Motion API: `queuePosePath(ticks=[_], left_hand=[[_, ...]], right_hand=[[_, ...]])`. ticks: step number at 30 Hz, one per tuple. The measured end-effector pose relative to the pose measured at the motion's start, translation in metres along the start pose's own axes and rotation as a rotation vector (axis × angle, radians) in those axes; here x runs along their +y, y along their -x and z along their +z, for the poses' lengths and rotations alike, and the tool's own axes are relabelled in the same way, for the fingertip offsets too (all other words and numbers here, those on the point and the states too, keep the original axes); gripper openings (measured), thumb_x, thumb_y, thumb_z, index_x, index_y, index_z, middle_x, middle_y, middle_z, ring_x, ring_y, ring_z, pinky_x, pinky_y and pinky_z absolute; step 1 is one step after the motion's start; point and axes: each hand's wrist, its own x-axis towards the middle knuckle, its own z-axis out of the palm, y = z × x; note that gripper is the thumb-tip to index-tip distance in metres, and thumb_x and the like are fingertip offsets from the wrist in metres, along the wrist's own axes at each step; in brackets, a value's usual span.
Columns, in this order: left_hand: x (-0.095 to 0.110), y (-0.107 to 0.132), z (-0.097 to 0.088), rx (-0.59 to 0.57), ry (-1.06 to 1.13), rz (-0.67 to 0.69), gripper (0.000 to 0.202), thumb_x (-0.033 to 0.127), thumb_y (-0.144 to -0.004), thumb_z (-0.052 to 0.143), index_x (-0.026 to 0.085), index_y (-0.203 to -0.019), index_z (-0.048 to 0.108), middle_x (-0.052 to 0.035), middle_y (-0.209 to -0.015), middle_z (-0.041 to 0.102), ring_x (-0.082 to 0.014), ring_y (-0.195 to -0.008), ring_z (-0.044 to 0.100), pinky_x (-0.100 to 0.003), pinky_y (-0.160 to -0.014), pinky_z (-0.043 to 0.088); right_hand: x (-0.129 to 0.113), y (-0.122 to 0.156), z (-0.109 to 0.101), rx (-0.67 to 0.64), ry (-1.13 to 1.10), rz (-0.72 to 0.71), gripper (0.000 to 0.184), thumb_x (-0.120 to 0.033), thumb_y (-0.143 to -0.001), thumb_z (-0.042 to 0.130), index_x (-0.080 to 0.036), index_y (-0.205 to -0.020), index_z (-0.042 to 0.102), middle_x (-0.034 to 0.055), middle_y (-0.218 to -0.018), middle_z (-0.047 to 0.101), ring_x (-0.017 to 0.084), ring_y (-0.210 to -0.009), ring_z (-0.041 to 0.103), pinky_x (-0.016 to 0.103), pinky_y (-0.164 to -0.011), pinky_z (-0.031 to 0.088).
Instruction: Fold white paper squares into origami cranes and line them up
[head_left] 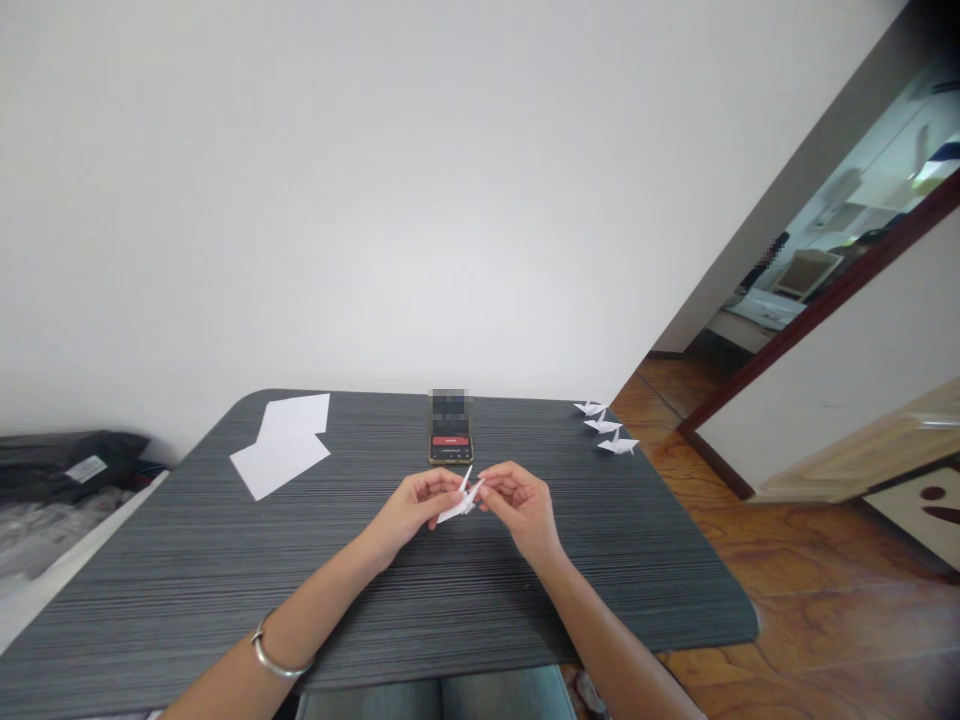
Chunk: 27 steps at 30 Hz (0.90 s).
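White origami crane point(459, 508) is up between the 2 hands, near the middle of the dark-grey wood-grain table point(360, 600), just on the wearer's side of the smartphone point(451, 450). Can't tell if its underside touches the tabletop.

L hand point(418, 503): thumb and fingers pinched on the body/wing side, fingers curled. R hand point(523, 505): thumb and index tip pinched at 1 of the 2 narrow points, the R-hand one; other fingers loosely bent.

Handling (my judgement): v. light, next to no weight — so grip force is abt. control, not lifting. Thin paper, prob. dry and a bit smooth; shouldn't slip much w/ a fingertip pinch. Stiff along the creases where layers stack, floppy in the single-layer wing areas. Fragile: a hard squeeze would likely crush the body, a sharp tug could tear a point or pop a fold open.

Best hold, approx.: the layered base where wings meet body, w/ the L thumb and fingers; take the narrow points only lightly, close to the tip, for shaping. Avoid pressing mid-wing — it'd dent.

Same goes for the 3 paper cranes point(618, 445) in a row at the table's far R edge. The 2 white sheets point(280, 466) on the L lie flat, so best taken by an edge or corner.
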Motion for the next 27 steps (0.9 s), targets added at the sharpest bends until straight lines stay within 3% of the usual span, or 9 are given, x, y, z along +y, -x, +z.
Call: queuePosePath(ticks=[5,15,20,23,27], left_hand=[[0.001,0.002,-0.001,-0.087,0.1,-0.082,0.031,0.031,-0.068,0.066,0.013,-0.092,0.062,-0.0023,-0.071,0.059,-0.0083,-0.057,0.053,-0.016,-0.046,0.038],[-0.002,-0.001,-0.004,0.001,0.071,-0.031,0.026,0.033,-0.068,0.066,0.011,-0.082,0.062,-0.0001,-0.062,0.058,-0.0073,-0.052,0.051,-0.019,-0.051,0.041],[-0.002,-0.002,-0.003,0.035,0.035,0.045,0.029,0.033,-0.069,0.065,0.011,-0.088,0.06,-0.0027,-0.071,0.06,-0.0096,-0.06,0.054,-0.021,-0.054,0.043],[-0.003,-0.001,-0.001,-0.009,0.065,0.092,0.032,0.03,-0.067,0.067,0.013,-0.091,0.055,-0.0039,-0.082,0.06,-0.0105,-0.063,0.055,-0.022,-0.055,0.044],[-0.003,0.0,0.002,-0.074,0.093,0.162,0.025,0.026,-0.069,0.066,0.013,-0.084,0.051,-0.0008,-0.074,0.057,-0.0088,-0.061,0.053,-0.021,-0.054,0.041]], right_hand=[[0.001,-0.001,-0.002,-0.056,0.021,-0.002,0.01,-0.025,-0.071,0.062,-0.019,-0.074,0.055,0.0016,-0.067,0.065,0.014,-0.062,0.061,0.026,-0.055,0.05],[-0.006,-0.002,-0.008,-0.15,0.279,-0.169,0.002,-0.018,-0.074,0.056,-0.019,-0.072,0.057,0.0025,-0.077,0.054,0.015,-0.072,0.053,0.022,-0.054,0.046],[0.003,-0.004,-0.008,-0.12,0.15,0.003,0.011,-0.024,-0.075,0.057,-0.019,-0.085,0.057,0.0009,-0.073,0.057,0.013,-0.067,0.055,0.022,-0.053,0.047],[0.011,-0.007,-0.008,-0.109,0.088,0.142,0.017,-0.034,-0.076,0.056,-0.019,-0.081,0.06,0.0012,-0.073,0.061,0.012,-0.063,0.056,0.02,-0.049,0.046],[0.013,-0.008,-0.006,-0.168,0.035,0.296,0.031,-0.044,-0.076,0.052,-0.016,-0.077,0.063,0.002,-0.066,0.062,0.011,-0.059,0.057,0.017,-0.044,0.044]])
